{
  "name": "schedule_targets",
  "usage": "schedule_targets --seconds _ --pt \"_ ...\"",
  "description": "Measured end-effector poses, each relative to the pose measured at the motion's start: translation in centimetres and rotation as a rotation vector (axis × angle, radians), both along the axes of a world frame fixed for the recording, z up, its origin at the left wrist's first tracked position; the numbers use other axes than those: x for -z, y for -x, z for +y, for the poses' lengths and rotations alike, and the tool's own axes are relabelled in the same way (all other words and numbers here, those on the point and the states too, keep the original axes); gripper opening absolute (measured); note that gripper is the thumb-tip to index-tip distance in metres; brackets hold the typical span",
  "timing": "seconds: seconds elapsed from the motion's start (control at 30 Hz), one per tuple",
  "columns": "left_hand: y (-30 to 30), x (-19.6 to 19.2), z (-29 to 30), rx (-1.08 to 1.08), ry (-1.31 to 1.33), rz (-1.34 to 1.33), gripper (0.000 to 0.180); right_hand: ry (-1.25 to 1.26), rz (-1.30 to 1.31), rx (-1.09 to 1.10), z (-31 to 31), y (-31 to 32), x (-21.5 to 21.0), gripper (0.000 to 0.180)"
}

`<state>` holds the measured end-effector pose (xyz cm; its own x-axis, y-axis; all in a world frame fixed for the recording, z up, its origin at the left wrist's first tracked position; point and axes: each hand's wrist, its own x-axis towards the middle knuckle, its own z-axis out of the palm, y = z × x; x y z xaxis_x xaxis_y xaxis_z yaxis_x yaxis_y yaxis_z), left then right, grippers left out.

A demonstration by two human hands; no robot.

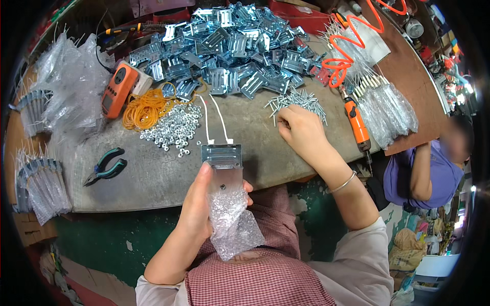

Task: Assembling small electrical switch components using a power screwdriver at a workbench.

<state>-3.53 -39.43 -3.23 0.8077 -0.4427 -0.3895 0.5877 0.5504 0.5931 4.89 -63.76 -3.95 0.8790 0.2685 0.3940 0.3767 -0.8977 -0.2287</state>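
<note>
My left hand (198, 196) is closed around a flat metal plate (224, 179) with two white wires at its far end, held over the table's near edge. A ridged metal bracket (221, 155) sits across the plate's wired end, and bubble wrap (234, 227) covers its near end. My right hand (303, 132) rests at the near side of a pile of screws (310, 103), fingers curled in; whatever they grip is hidden. Left of the wires lies a heap of small nuts (171, 125).
Loose ridged brackets (224, 43) are piled at the back. Rubber bands (148, 108), an orange device (120, 89) and pliers (105, 166) lie left. An orange electric screwdriver (356, 122) with a coiled cord lies right, beside bubble-wrapped pieces (388, 109). Another person (423, 173) sits at far right.
</note>
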Motion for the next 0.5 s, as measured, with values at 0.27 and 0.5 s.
schedule_targets --seconds 0.27,0.5 --pt "0.4 0.0 -0.3 -0.031 -0.050 0.119 0.055 -0.176 0.212 0.014 0.7 1.0 -1.5 0.006" --pt "0.8 -0.3 -1.1 -0.030 -0.086 -0.022 0.056 -0.866 0.783 -0.233 4.9 6.2 -6.7 0.009"
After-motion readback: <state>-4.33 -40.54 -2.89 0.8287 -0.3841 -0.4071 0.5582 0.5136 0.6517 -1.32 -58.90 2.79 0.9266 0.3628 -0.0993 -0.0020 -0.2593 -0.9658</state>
